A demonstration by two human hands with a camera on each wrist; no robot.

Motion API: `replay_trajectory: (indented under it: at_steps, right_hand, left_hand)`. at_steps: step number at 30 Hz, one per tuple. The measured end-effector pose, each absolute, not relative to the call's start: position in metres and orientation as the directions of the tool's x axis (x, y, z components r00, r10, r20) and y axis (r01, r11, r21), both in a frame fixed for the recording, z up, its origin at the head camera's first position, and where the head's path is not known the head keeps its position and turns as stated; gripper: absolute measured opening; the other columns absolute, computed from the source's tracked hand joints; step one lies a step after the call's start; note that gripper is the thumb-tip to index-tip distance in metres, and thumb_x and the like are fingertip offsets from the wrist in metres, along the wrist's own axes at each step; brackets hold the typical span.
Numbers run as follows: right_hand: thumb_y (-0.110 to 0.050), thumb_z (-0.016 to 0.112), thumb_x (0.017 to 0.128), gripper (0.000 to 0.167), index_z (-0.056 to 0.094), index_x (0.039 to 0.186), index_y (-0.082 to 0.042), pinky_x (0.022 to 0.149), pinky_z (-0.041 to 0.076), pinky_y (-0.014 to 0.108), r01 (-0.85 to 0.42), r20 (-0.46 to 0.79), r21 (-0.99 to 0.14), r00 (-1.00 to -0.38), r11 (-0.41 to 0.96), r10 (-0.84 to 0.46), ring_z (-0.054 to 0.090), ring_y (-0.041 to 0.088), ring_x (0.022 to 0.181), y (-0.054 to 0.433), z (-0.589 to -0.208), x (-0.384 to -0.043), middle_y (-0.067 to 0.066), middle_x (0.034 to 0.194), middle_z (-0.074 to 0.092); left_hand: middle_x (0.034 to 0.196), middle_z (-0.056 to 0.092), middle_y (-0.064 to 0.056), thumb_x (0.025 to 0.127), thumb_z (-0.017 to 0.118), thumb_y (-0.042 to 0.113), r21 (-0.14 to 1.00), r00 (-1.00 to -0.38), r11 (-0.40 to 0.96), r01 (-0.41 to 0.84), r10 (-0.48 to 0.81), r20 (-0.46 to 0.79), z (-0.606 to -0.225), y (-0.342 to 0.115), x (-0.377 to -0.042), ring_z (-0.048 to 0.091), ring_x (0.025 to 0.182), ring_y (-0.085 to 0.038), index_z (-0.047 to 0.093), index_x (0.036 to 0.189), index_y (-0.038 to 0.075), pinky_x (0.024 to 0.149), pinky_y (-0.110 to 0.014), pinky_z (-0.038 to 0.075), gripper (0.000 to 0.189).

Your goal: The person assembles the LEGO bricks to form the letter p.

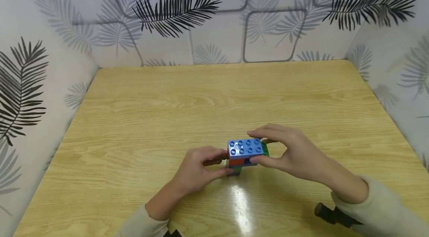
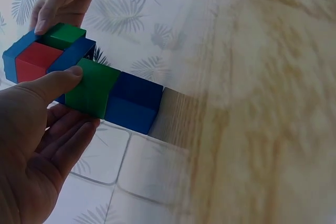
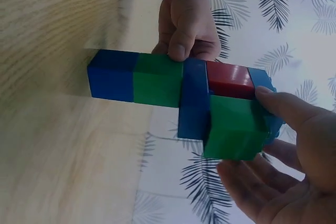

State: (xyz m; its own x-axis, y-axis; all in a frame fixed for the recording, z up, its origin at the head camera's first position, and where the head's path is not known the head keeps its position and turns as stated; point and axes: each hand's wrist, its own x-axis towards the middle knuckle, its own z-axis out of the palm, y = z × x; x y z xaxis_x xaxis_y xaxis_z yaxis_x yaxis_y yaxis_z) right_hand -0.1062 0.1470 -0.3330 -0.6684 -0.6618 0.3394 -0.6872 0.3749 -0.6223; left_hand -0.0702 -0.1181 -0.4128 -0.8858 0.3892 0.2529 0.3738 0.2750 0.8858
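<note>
A tower of toy building bricks stands on the table between both hands. Lowest is a blue brick (image 2: 134, 103), with a green brick (image 2: 95, 87) on it. Above lies a longer blue brick (image 3: 193, 100) that juts out to the right. It carries a red brick (image 3: 229, 79) and another green brick (image 3: 236, 129). A long blue brick (image 1: 245, 148) with studs tops the tower. My left hand (image 1: 197, 168) pinches the tower from the left, its thumb on the lower green brick. From the right, my right hand (image 1: 295, 155) holds the top blue brick between thumb and fingers.
The wood-grain table (image 1: 161, 110) extends around the tower on all sides. Pale leaf-patterned walls (image 1: 214, 35) close it in at the back and sides. A black strap part (image 1: 335, 216) shows at the right sleeve.
</note>
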Motion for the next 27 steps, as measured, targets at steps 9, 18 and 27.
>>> replay_trajectory:
  at_steps: [9, 18, 27]
  right_hand:
    - [-0.014, 0.082, 0.082, 0.043, 0.068, 0.122, -0.006, 0.086, 0.063, 0.027, -0.374, 0.194, -0.844, -0.881, 0.385, -0.431, 0.073, 0.017, 0.103, 0.146, -0.351, -0.108, 0.010, 0.118, 0.073]
    - [-0.006, 0.077, 0.086, 0.041, 0.068, 0.126, -0.001, 0.081, 0.062, 0.018, -0.398, 0.258, -0.847, -0.887, 0.353, -0.383, 0.072, 0.009, 0.100, 0.138, -0.367, -0.123, 0.015, 0.120, 0.072]
    - [-0.027, 0.068, 0.097, 0.044, 0.062, 0.135, -0.007, 0.091, 0.062, 0.039, -0.236, 0.078, -0.857, -0.938, 0.459, -0.337, 0.071, 0.028, 0.109, 0.136, -0.370, -0.145, 0.014, 0.132, 0.066]
  left_hand:
    - [0.114, 0.074, -0.011, 0.083, 0.081, 0.011, 0.953, -0.942, 0.230, 0.199, 0.313, 0.122, -0.412, -0.116, -0.074, 0.073, 0.104, -0.020, 0.072, 0.119, 0.003, 0.086, -0.025, 0.063, 0.037]
    - [0.117, 0.073, -0.014, 0.085, 0.080, 0.013, 0.936, -0.955, 0.260, 0.238, 0.236, 0.177, -0.417, -0.113, -0.081, 0.072, 0.105, -0.020, 0.069, 0.123, 0.002, 0.083, -0.022, 0.062, 0.041]
    - [0.117, 0.071, -0.014, 0.090, 0.075, 0.018, 0.877, -0.962, 0.410, 0.250, 0.211, 0.175, -0.413, -0.106, -0.091, 0.072, 0.103, -0.019, 0.068, 0.124, 0.004, 0.082, -0.023, 0.063, 0.037]
